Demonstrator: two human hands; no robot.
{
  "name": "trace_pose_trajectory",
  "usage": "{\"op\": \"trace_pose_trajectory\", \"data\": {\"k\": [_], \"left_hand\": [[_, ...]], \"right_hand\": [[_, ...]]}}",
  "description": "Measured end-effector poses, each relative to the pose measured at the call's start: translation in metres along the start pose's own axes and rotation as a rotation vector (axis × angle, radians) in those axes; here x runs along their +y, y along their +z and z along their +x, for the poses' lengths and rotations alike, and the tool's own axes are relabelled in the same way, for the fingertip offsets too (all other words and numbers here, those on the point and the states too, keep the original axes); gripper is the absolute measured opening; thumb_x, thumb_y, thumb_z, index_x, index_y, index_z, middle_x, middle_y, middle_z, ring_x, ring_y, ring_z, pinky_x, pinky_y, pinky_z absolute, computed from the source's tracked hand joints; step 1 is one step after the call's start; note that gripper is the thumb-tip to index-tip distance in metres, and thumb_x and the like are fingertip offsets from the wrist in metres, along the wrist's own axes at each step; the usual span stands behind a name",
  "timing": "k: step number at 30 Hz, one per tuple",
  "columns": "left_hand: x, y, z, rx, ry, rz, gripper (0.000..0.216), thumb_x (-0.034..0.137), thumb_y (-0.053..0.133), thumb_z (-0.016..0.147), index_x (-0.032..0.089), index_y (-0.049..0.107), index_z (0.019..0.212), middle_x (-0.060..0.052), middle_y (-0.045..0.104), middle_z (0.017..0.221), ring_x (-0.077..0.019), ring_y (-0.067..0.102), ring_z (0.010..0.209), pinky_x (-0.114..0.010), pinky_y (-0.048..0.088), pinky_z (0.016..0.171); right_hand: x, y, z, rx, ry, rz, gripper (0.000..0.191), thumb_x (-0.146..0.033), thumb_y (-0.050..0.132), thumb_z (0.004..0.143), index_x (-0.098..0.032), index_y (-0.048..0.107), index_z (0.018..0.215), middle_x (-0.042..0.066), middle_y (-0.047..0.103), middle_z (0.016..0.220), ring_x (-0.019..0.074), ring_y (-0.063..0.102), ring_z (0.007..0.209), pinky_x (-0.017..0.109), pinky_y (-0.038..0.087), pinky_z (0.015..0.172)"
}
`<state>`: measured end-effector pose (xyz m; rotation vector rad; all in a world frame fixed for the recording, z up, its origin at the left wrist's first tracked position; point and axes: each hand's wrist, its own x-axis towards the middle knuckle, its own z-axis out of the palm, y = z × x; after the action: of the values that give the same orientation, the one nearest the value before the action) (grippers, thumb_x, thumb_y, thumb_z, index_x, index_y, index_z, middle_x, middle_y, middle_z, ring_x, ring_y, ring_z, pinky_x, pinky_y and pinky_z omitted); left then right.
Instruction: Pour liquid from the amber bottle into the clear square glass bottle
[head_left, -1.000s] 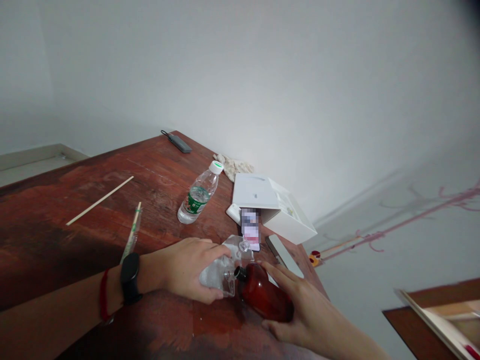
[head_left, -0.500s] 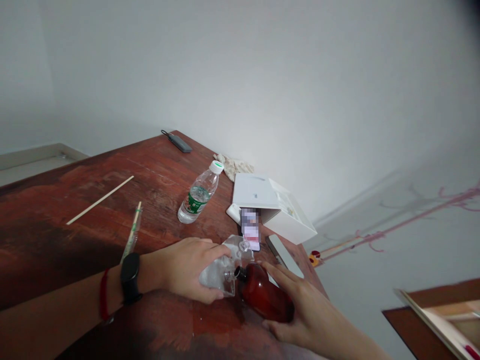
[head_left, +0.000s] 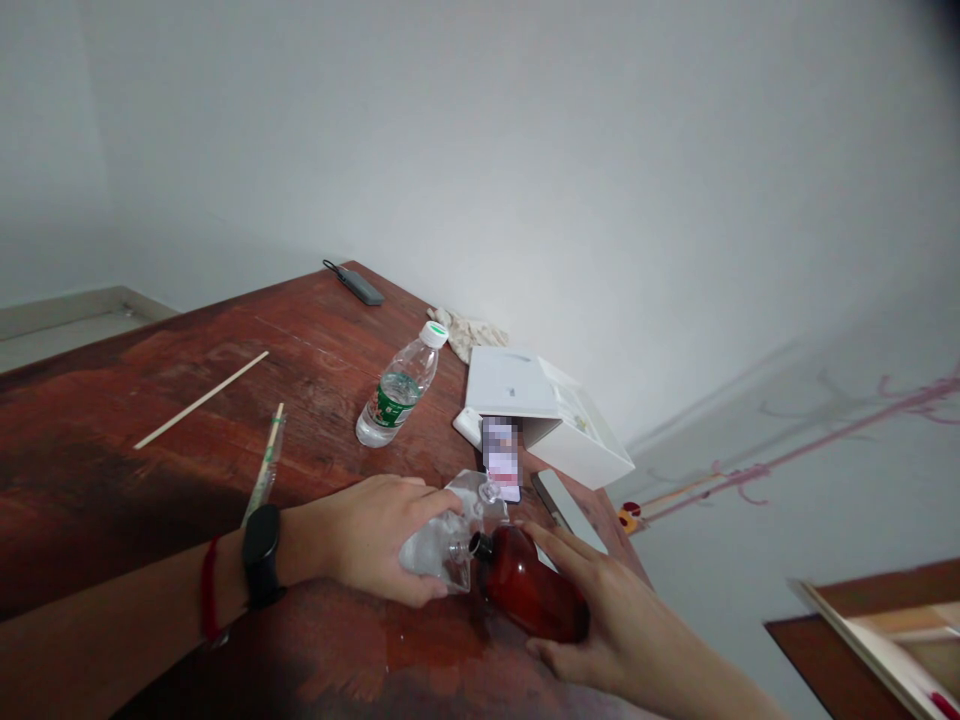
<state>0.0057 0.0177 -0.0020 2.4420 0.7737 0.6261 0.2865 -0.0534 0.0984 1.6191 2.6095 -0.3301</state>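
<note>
My left hand [head_left: 382, 540] is closed around a clear container [head_left: 435, 550] with a short threaded neck, lying low over the table. A dark red-brown bottle [head_left: 529, 585] lies tilted on its side, with my right hand [head_left: 607, 610] wrapped around its far end. The bottle's dark neck points left, right beside the container's neck; whether the two touch I cannot tell. Behind the container lies another clear piece [head_left: 489, 490] with a round knob. My fingers hide part of both held things.
A capped water bottle [head_left: 394, 395] with a green label stands on the red-brown table [head_left: 322, 370]. Behind my hands are a phone [head_left: 502, 475], a white box [head_left: 514, 380], a grey-white bar [head_left: 566, 505] and a cloth [head_left: 476, 335]. Thin sticks [head_left: 202, 400] lie left; a grey device [head_left: 356, 285] lies far back.
</note>
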Motion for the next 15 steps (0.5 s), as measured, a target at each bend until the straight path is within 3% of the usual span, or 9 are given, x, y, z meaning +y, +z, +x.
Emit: {"op": "trace_pose_trajectory", "data": {"k": [9, 15], "left_hand": [[0.0027, -0.0051, 0.0009, -0.045, -0.012, 0.01, 0.067, 0.054, 0.079, 0.084, 0.021, 0.062, 0.14, -0.014, 0.077, 0.122, -0.0409, 0.077, 0.11, -0.05, 0.059, 0.095], [-0.0021, 0.0003, 0.0019, -0.002, -0.001, 0.012, 0.068, 0.056, 0.079, 0.084, 0.024, 0.061, 0.14, -0.012, 0.078, 0.121, -0.0394, 0.078, 0.108, -0.047, 0.059, 0.095]], "right_hand": [[-0.0005, -0.0024, 0.0005, -0.043, 0.021, -0.03, 0.082, -0.032, 0.078, 0.074, -0.019, 0.06, 0.153, 0.019, 0.071, 0.147, 0.044, 0.073, 0.125, 0.058, 0.062, 0.104], [0.0, 0.0, 0.0007, -0.003, -0.012, -0.074, 0.088, -0.031, 0.078, 0.074, -0.017, 0.054, 0.158, 0.021, 0.072, 0.146, 0.0441, 0.074, 0.123, 0.057, 0.062, 0.103]]}}
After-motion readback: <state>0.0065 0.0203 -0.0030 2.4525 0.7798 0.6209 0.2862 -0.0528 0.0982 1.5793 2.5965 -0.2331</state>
